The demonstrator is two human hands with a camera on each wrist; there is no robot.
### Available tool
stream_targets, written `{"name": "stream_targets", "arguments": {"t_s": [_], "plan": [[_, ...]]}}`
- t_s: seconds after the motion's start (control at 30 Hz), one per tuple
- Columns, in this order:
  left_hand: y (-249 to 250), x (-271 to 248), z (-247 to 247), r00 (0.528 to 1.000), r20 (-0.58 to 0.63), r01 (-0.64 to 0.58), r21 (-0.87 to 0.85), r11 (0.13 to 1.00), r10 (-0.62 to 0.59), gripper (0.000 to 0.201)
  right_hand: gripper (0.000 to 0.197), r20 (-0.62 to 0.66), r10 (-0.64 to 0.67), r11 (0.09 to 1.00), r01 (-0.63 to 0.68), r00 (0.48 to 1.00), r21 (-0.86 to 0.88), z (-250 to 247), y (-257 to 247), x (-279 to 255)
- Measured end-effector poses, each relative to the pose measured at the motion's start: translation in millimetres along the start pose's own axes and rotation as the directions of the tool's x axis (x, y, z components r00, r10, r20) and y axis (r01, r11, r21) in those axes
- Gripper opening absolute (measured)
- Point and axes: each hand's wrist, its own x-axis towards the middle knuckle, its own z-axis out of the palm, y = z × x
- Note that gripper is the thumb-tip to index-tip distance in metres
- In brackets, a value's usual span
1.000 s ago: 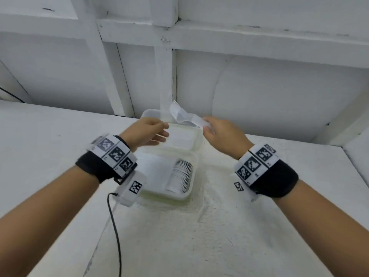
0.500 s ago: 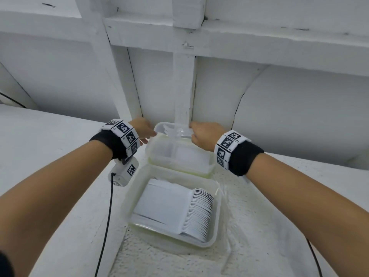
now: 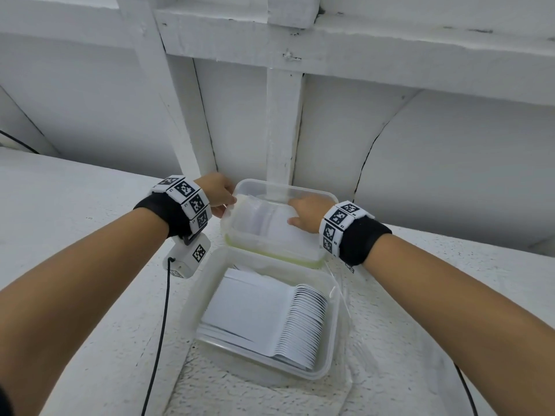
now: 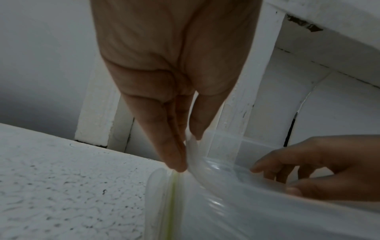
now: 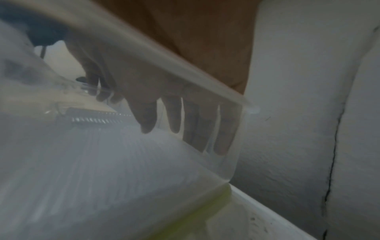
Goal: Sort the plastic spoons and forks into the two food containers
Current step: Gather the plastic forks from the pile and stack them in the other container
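Observation:
Two clear food containers stand on the white table. The near container (image 3: 334, 325) holds a neat row of white plastic spoons (image 3: 303, 322). Behind it, the far container (image 3: 270, 255) holds white forks (image 3: 261, 219), whose tines show in the right wrist view as forks (image 5: 96, 119). My left hand (image 3: 220, 195) pinches the far container's left corner rim between thumb and fingers; the left wrist view shows this left hand (image 4: 188, 151) on the container rim (image 4: 216, 165). My right hand (image 3: 306, 213) reaches down inside that container with straight fingers (image 5: 174, 120) and holds nothing I can see.
A white panelled wall (image 3: 450, 163) rises right behind the far container. Thin black cables (image 3: 162, 319) run down from both wrists across the rough white table (image 3: 75, 235). A clear sheet lies under the containers.
My right hand carried a white utensil down into the far container and no longer holds it. My left hand moved to that container's left corner. The view came closer.

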Motion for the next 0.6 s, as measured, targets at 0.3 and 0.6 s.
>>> {"name": "stream_targets", "arguments": {"t_s": [0.3, 0.6], "plan": [[-0.4, -1.2, 1.6, 1.0, -0.011, -0.002, -0.018, 1.0, 0.001, 0.025, 0.035, 0.007, 0.008, 0.984, -0.009, 1.0, 0.178, 1.9, -5.2, 6.3], [-1.2, -2.1, 2.2, 1.0, -0.026, 0.002, -0.008, 1.0, -0.002, 0.024, 0.04, 0.033, 0.01, 0.973, -0.017, 0.999, 0.232, -7.9, -8.9, -9.1]]}}
